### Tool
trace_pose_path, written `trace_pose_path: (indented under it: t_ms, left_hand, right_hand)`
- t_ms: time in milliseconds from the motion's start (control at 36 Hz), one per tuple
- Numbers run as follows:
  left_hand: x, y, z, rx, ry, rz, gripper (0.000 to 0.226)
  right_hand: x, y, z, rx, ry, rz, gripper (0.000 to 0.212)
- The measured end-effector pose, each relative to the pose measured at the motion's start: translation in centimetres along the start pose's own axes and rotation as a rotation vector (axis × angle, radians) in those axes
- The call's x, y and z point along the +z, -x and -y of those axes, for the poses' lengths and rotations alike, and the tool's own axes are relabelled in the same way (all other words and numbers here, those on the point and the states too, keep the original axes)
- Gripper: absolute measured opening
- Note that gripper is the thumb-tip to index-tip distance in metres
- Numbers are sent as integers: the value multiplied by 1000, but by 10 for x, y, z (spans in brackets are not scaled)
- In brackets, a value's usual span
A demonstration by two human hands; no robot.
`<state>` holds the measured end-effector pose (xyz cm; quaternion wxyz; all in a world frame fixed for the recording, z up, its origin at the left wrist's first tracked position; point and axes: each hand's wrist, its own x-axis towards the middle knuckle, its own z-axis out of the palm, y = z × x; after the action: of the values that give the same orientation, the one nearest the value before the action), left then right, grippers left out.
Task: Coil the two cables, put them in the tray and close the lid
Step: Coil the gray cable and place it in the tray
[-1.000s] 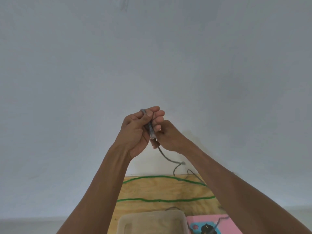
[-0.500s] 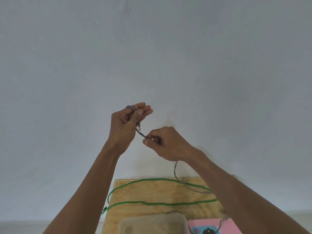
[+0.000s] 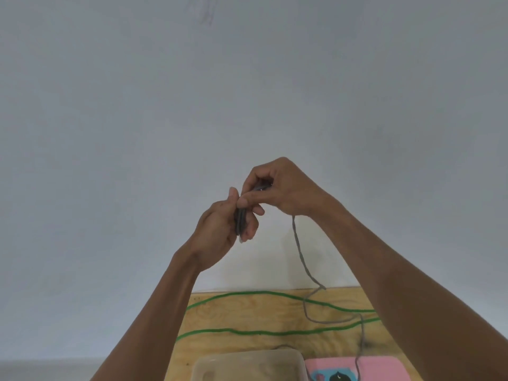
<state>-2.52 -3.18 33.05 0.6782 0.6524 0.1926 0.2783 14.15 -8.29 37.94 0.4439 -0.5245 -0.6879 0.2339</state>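
Both hands are raised in front of the pale wall. My left hand [image 3: 220,229] holds several turns of the grey cable [image 3: 299,251] against its fingers. My right hand [image 3: 283,188] pinches the same cable just above the left hand's fingertips. From the right hand the cable hangs down to the wooden table [image 3: 247,317] and trails toward the front right. The green cable [image 3: 247,331] lies in a long loop across the table. The translucent tray [image 3: 247,361] stands at the bottom edge, open at the top.
A pink lid or case [image 3: 379,368] with a dark printed figure lies to the right of the tray; the grey cable runs over it. The table's back edge meets the wall.
My right hand has risen and swung over the left hand's fingertips, carrying the grey cable up. My left hand has dropped and turned slightly. More cable hangs free below the right hand.
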Motion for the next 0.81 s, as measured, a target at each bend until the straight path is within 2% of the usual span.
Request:
trace_pose_path:
  t_ms: [139, 194, 278, 361, 500, 611, 667, 806]
  left_hand:
    - [7, 1, -4, -34, 214, 66, 64]
    - [8, 2, -5, -26, 271, 108, 55]
    - [10, 2, -5, 21, 305, 152, 37]
    - [12, -2, -7, 98, 347, 145, 32]
    - [6, -12, -20, 151, 394, 55, 20]
    - [-1, -20, -19, 177, 325, -73, 17]
    - [-4, -24, -15, 198, 238, -138, 16]
    - [-19, -27, -11, 219, -110, -171, 16]
  right_hand:
    - [-2, -7, -13, 29, -261, -63, 14]
    - [4, -5, -22, 67, -360, -106, 16]
    - [15, 1, -33, 149, -502, -157, 18]
    - [29, 11, -38, 198, -594, -157, 13]
    - [54, 32, -47, 266, -515, -101, 32]
    - [62, 39, -43, 294, -410, -26, 21]
    - [64, 42, -40, 296, -268, 13, 14]
    - [53, 43, -37, 237, 8, -70, 23]
